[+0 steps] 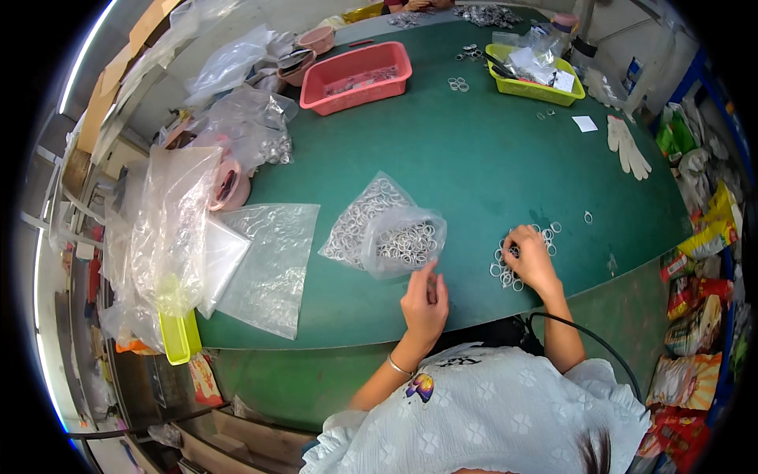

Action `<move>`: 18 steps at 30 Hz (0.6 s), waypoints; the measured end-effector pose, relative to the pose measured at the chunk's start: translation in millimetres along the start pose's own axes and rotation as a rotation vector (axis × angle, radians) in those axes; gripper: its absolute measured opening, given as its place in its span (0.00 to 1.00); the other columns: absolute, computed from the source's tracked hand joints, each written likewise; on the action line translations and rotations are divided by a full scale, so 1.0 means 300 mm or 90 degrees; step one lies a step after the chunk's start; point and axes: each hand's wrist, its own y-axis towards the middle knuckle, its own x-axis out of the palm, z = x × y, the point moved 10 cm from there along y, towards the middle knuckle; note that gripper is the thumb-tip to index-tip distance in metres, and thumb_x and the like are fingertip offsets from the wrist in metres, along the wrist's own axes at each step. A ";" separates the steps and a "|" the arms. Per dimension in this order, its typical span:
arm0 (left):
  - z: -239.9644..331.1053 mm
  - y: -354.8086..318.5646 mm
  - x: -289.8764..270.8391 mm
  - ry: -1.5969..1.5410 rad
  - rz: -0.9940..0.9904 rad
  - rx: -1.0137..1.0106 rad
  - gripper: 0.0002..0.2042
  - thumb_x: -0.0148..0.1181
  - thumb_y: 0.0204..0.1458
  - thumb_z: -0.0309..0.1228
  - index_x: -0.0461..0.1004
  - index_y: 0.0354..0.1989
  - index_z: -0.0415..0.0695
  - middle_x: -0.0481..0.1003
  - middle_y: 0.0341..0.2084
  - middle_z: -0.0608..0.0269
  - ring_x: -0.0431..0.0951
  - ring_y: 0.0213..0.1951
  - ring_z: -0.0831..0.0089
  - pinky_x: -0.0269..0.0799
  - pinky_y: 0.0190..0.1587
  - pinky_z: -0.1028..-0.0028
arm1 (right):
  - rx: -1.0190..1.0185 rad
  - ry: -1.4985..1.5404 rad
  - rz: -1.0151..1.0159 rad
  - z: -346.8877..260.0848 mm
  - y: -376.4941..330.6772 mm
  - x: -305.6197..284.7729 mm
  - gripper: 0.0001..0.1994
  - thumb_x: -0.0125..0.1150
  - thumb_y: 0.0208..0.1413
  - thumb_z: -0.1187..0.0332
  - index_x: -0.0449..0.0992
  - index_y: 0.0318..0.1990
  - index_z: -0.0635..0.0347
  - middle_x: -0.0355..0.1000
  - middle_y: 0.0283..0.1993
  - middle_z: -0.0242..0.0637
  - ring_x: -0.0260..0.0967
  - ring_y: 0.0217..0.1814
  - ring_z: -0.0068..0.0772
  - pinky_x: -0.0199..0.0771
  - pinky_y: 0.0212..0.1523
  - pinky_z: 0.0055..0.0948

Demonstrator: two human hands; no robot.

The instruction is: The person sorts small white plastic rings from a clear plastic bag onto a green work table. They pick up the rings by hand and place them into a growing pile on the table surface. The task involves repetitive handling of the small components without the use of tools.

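A clear plastic bag (355,229) full of small silvery rings lies on the green table in front of me, its mouth folded open toward me. More rings (407,243) show inside that mouth. My left hand (426,304) is at the near edge of the bag, fingers loosely bent and apart, with nothing visible in them. To the right, a loose pile of rings (505,275) is spread on the table. Over it, my right hand (530,257) has its fingers curled down onto the rings; the fingertips are partly hidden. One single ring (588,217) lies farther right.
Flat plastic bags (272,261) cover the table's left side. At the back stand a pink basin (308,99) and a yellow-green tray (545,93) of packets. A white glove (628,148) lies at the right edge. Another person's hands (418,5) show at the far end.
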 end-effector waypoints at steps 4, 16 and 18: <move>-0.055 -0.080 0.013 0.041 -0.111 -0.025 0.16 0.59 0.50 0.15 0.74 0.49 0.38 0.68 0.23 0.64 0.62 0.16 0.79 0.61 0.19 0.77 | 0.151 0.165 0.008 0.093 -0.001 -0.042 0.05 0.61 0.46 0.78 0.76 0.33 0.66 0.71 0.27 0.42 0.69 0.29 0.37 0.70 0.34 0.34; -0.130 -0.132 -0.024 0.093 -0.071 -0.060 0.13 0.59 0.51 0.15 0.76 0.45 0.38 0.72 0.27 0.60 0.68 0.20 0.75 0.66 0.24 0.76 | 0.074 -0.067 -0.005 0.043 0.046 0.024 0.06 0.68 0.43 0.73 0.77 0.30 0.59 0.71 0.33 0.39 0.66 0.43 0.40 0.59 0.45 0.38; -0.121 -0.129 -0.025 0.096 -0.063 -0.046 0.12 0.59 0.50 0.15 0.76 0.44 0.38 0.73 0.28 0.59 0.70 0.21 0.74 0.68 0.25 0.75 | 0.054 -0.098 0.012 0.014 0.055 0.016 0.06 0.66 0.42 0.75 0.76 0.30 0.60 0.70 0.34 0.38 0.65 0.44 0.41 0.59 0.45 0.38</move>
